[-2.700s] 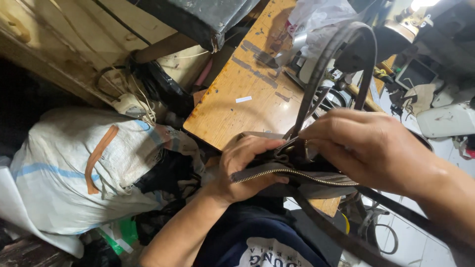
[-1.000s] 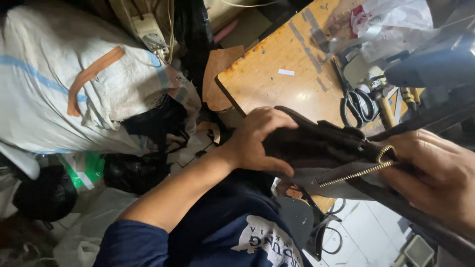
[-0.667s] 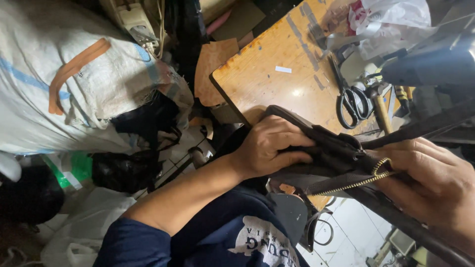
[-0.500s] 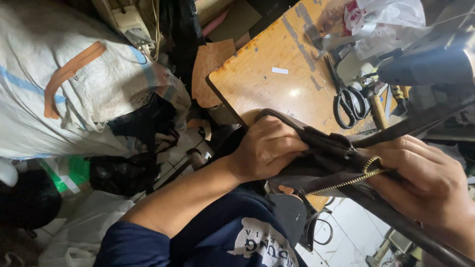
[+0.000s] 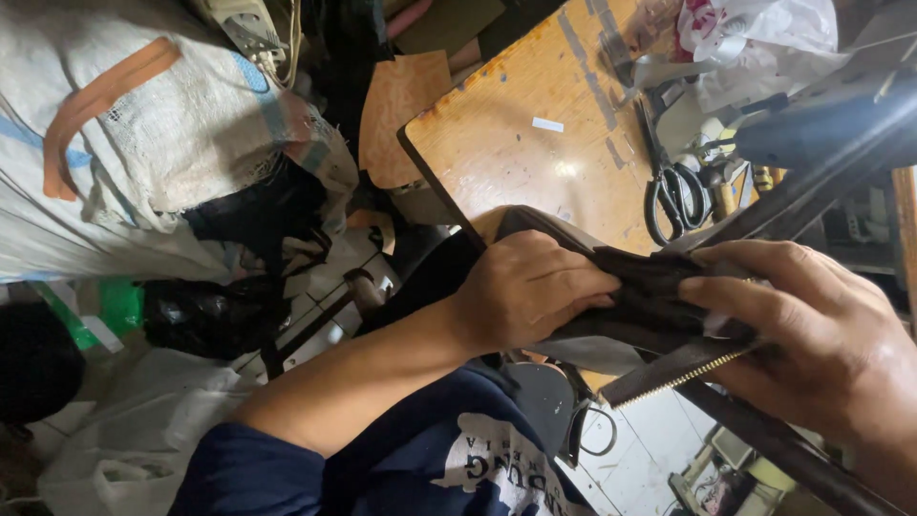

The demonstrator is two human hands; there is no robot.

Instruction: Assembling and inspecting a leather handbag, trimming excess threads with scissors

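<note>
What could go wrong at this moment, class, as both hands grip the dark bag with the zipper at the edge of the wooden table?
1. The right hand pinches the dark bag right at the metal zipper; its teeth might scrape a finger.
2. The left hand holds the bag partly past the edge of the wooden table, so it could slip down.
3. The scissors lie close; the strap might snag them.
</note>
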